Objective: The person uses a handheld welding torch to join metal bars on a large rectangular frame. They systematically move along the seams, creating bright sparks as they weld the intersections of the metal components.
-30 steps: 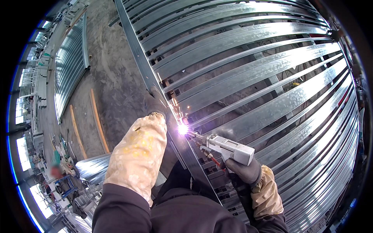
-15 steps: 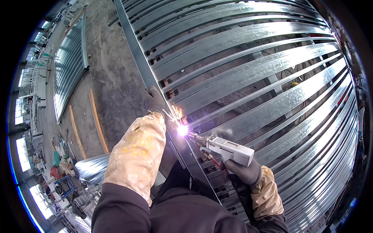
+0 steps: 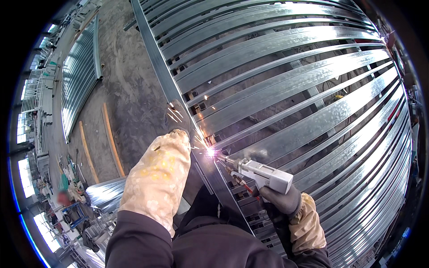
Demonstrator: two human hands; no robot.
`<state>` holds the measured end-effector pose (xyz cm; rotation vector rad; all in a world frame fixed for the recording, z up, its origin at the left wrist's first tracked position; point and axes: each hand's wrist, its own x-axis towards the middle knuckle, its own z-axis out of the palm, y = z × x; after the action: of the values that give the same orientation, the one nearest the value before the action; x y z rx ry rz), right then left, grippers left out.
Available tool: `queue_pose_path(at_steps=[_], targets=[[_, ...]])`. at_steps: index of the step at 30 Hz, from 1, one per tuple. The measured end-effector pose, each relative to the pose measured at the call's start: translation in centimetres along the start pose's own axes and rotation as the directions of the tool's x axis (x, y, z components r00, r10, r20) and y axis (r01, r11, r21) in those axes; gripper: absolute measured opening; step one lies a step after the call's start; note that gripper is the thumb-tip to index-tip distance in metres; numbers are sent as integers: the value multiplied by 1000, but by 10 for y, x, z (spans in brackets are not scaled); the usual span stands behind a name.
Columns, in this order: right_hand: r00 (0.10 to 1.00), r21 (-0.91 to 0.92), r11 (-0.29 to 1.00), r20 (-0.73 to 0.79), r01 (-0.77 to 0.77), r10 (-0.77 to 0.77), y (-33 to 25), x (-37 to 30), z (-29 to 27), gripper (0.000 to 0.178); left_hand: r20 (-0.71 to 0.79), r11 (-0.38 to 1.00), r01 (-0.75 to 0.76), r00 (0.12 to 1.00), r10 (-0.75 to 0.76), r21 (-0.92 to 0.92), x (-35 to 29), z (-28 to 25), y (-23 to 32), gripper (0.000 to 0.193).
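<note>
My right hand (image 3: 282, 199), in a dark grey glove, is wrapped round the grip of a silver handheld welding gun (image 3: 267, 175). Its nozzle tip meets the long galvanized steel rail (image 3: 157, 67) where a crossbar ends, and a bright violet-white spot (image 3: 211, 152) glows there with sparks flying up and left. Just beyond the spot, my gloved left hand (image 3: 179, 117) grips the rail's left edge; its fingertips are partly hidden. Tan protective sleeves (image 3: 157, 174) cover both forearms. Many parallel steel crossbars (image 3: 286, 91) run rightward from the rail.
A second barred metal panel (image 3: 81, 76) lies on the concrete floor (image 3: 123, 62) at the far left. Two wooden strips (image 3: 112, 138) lie nearer. Stacked metal and clutter (image 3: 73, 210) line the left side. Cables show beneath the crossbars.
The glow at the nozzle has become smaller, and sparks now scatter farther, over my left hand and up along the rail. Both hands and the welding gun stay almost in place.
</note>
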<state>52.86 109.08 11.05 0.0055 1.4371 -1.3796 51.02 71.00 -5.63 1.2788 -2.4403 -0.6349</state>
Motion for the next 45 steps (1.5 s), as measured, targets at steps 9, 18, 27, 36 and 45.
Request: queue_pose_path(at_steps=[9, 18, 27, 36, 45], targets=[[997, -17, 998, -33, 68, -68, 1, -8, -3, 42, 108, 967, 218, 973, -204, -135, 1, -14, 20, 55], [998, -22, 998, 15, 54, -54, -3, 7, 3, 49, 116, 968, 221, 971, -207, -123, 0, -12, 21, 58], [999, -47, 998, 5, 41, -41, -9, 8, 8, 47, 157, 947, 276, 955, -251, -162, 0, -18, 25, 56], [998, -19, 998, 16, 57, -57, -9, 9, 10, 45, 127, 954, 253, 964, -235, -161, -1, -16, 25, 56], [984, -100, 979, 34, 176, -173, -4, 13, 10, 44, 131, 959, 240, 966, -222, -149, -2, -18, 27, 55]])
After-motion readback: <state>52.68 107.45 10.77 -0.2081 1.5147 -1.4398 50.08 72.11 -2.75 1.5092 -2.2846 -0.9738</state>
